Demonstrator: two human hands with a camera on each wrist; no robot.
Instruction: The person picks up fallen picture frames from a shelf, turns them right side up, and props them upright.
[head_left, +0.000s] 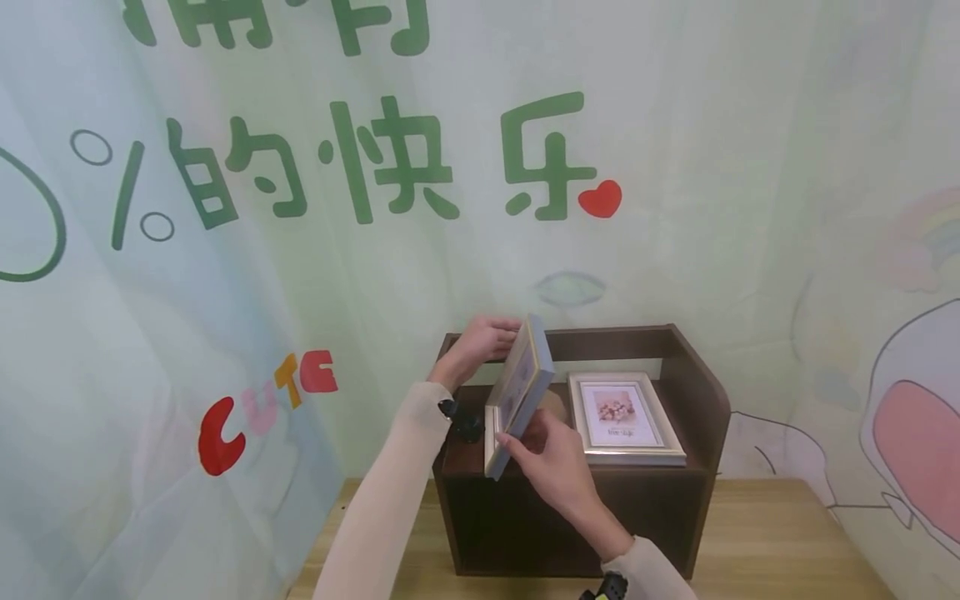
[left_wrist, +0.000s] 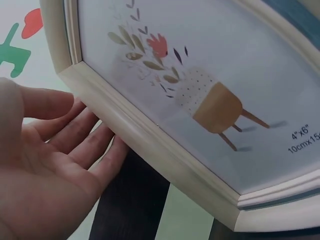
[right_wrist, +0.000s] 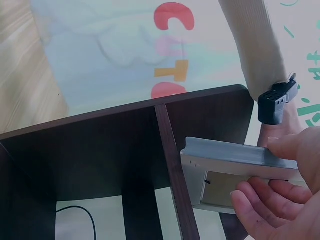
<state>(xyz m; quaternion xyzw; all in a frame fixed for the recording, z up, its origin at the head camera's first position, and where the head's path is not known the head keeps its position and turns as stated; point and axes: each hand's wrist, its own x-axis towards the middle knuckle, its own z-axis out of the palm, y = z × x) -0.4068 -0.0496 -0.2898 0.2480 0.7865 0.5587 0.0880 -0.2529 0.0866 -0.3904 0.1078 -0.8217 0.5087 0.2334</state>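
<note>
A cream picture frame [left_wrist: 150, 131] with blue-grey sides is tilted up over the left part of a dark brown shelf's upper board. Its print shows a plant in a legged pot. My right hand [head_left: 553, 462] pinches its near edge, thumb on one side and fingers on the back, as the right wrist view shows. My left hand [left_wrist: 55, 155] is at the far edge, fingertips reaching behind the frame and thumb held apart. A second picture frame [head_left: 618, 417], with a pink flower print, lies face up on the right of the upper board.
The dark brown shelf [head_left: 701, 400] has raised sides and a back rail, and stands on a wooden table [head_left: 780, 533] against a printed curtain [head_left: 735, 208]. A small black object [head_left: 468, 427] sits left of the held frame. A black cable [right_wrist: 82, 212] shows behind the shelf.
</note>
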